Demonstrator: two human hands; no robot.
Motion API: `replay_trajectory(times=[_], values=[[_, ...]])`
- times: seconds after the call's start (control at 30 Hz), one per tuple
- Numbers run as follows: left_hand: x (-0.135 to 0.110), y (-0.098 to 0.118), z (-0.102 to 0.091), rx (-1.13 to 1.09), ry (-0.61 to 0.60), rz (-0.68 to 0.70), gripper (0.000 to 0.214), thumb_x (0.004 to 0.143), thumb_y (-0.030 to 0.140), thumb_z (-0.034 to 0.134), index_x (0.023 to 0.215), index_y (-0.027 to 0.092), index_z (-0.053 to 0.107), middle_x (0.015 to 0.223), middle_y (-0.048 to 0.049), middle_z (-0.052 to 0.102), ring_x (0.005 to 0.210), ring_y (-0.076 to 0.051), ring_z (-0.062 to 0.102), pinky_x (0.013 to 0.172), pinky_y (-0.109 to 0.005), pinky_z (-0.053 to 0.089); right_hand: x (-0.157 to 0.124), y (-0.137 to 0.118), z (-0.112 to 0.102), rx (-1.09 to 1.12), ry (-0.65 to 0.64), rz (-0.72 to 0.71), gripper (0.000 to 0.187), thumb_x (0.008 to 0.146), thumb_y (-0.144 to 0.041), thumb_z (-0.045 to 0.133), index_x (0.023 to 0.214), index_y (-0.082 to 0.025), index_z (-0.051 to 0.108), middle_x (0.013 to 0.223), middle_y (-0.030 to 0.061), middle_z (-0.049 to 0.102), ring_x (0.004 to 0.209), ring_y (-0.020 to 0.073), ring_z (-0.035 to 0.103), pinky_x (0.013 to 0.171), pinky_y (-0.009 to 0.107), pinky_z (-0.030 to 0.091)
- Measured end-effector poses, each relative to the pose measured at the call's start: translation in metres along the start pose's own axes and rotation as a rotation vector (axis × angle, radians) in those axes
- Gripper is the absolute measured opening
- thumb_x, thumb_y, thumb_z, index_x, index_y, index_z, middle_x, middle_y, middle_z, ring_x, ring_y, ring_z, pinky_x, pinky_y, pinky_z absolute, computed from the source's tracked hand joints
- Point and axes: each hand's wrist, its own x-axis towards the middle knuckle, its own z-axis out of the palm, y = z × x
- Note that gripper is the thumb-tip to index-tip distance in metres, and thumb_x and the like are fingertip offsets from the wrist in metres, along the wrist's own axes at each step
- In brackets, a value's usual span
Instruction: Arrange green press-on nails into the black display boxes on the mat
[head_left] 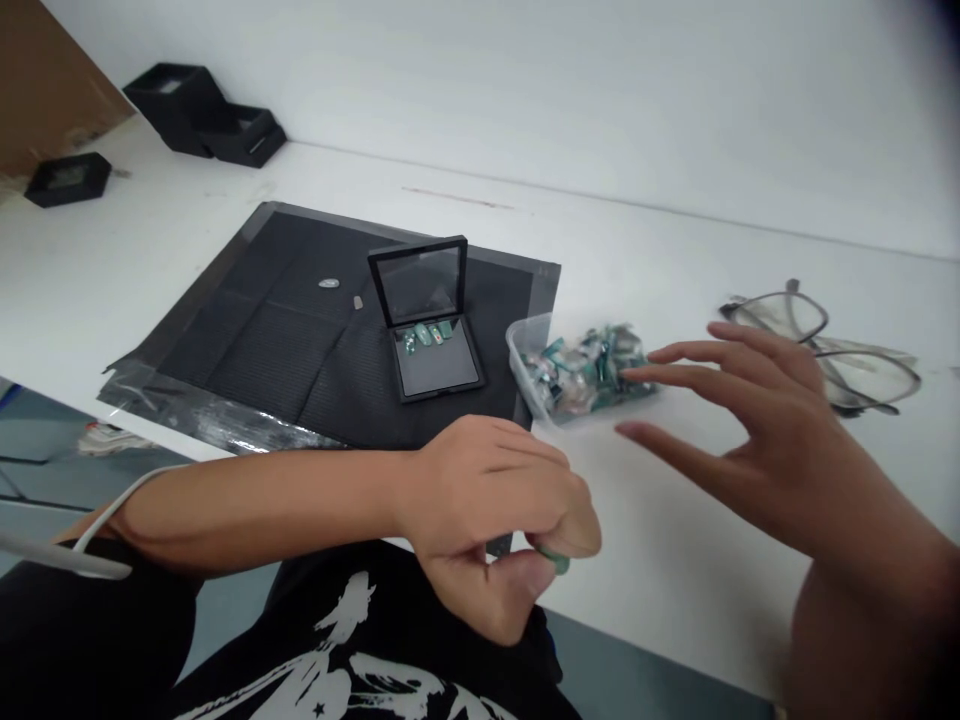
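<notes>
My left hand (502, 510) is closed in front of me at the table's near edge, with a green press-on nail (556, 561) pinched between thumb and curled fingers. Most of that nail is hidden by the fingers. My right hand (757, 420) is open, thumb and fingers apart, its fingertips at the right side of a clear plastic tub (517, 350). Many green, teal and silvery press-on nails (585, 365) fill the tub in a heap. Beyond my left hand stands a black display case (442, 390) with its clear lid raised. Several decorated green nails (427, 334) sit in a row inside it.
The case rests on a black mat (255, 330) taped to the white table. A pale oval piece (329, 283) and a small beige piece (358, 302) lie on the mat. Eyeglasses (825, 350) lie at right. Black boxes (202, 115) stand at the back left.
</notes>
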Motion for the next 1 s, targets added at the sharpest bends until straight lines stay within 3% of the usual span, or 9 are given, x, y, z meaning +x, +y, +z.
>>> replay_trajectory(times=[0.13,0.33,0.47,0.57,0.63,0.73,0.87,1.0], values=[[0.004,0.007,0.001,0.001,0.038,-0.016,0.009,0.070,0.016,0.039,0.075,0.023,0.037,0.056,0.0070,0.050,0.048,-0.007,0.044,0.051,-0.021,0.041,0.003,0.009,0.012,-0.073,0.126,0.133,0.020,0.090,-0.045,0.064,0.095,-0.027,0.072,0.102,0.0081,0.068,0.116,0.0311,0.056,0.111,0.055,0.032],[-0.003,0.001,-0.001,-0.040,0.037,-0.102,0.005,0.083,0.020,0.055,0.080,0.021,0.051,0.056,0.0088,0.051,0.049,-0.004,0.044,0.053,-0.016,0.043,0.008,0.014,0.024,-0.217,0.293,0.237,0.036,0.087,-0.053,0.065,0.102,-0.022,0.075,0.110,0.0116,0.068,0.118,0.0325,0.056,0.109,0.055,0.035],[-0.005,0.001,-0.002,-0.159,0.003,-0.295,0.013,0.088,0.026,0.064,0.080,0.017,0.061,0.056,0.0067,0.055,0.046,-0.003,0.043,0.048,-0.016,0.039,0.013,0.001,0.014,-0.204,0.345,0.147,0.035,0.082,-0.047,0.073,0.109,-0.024,0.072,0.120,0.0125,0.069,0.127,0.0340,0.055,0.113,0.054,0.035],[-0.002,-0.001,-0.003,-0.166,0.032,-0.399,0.015,0.090,0.030,0.068,0.086,0.016,0.070,0.057,0.0046,0.059,0.047,-0.003,0.047,0.048,-0.016,0.040,0.015,-0.020,0.007,0.003,0.424,0.019,0.036,0.078,-0.029,0.080,0.113,-0.029,0.071,0.117,0.0095,0.071,0.119,0.0326,0.061,0.109,0.053,0.040],[0.000,-0.006,-0.003,-0.056,0.134,-0.328,0.016,0.089,0.031,0.071,0.086,0.016,0.074,0.055,0.0052,0.060,0.048,-0.003,0.050,0.049,-0.015,0.041,0.015,-0.036,0.007,0.244,0.461,-0.003,0.040,0.075,-0.019,0.080,0.112,-0.031,0.073,0.110,0.0084,0.070,0.107,0.0302,0.064,0.098,0.050,0.046],[0.006,-0.013,-0.007,0.264,0.257,-0.032,0.016,0.085,0.034,0.076,0.082,0.019,0.074,0.048,0.0088,0.056,0.044,-0.002,0.048,0.046,-0.016,0.038,0.012,-0.057,0.014,0.566,0.400,0.031,0.033,0.077,-0.015,0.076,0.105,-0.031,0.076,0.098,0.0079,0.067,0.089,0.0263,0.061,0.075,0.043,0.047],[0.012,-0.018,-0.019,0.672,0.235,0.347,0.016,0.078,0.040,0.081,0.078,0.026,0.074,0.048,0.0129,0.055,0.041,-0.002,0.044,0.041,-0.022,0.032,0.009,-0.072,0.024,0.790,0.282,0.116,0.020,0.084,-0.017,0.069,0.096,-0.031,0.077,0.081,0.0049,0.065,0.074,0.0234,0.056,0.061,0.040,0.041],[0.015,-0.017,-0.030,0.772,0.175,0.474,0.010,0.077,0.032,0.082,0.075,0.027,0.073,0.052,0.0138,0.056,0.043,-0.001,0.047,0.042,-0.022,0.034,0.005,-0.077,0.023,0.896,0.257,0.178,0.019,0.090,-0.023,0.064,0.097,-0.032,0.079,0.075,0.0051,0.065,0.066,0.0220,0.054,0.056,0.040,0.039]])
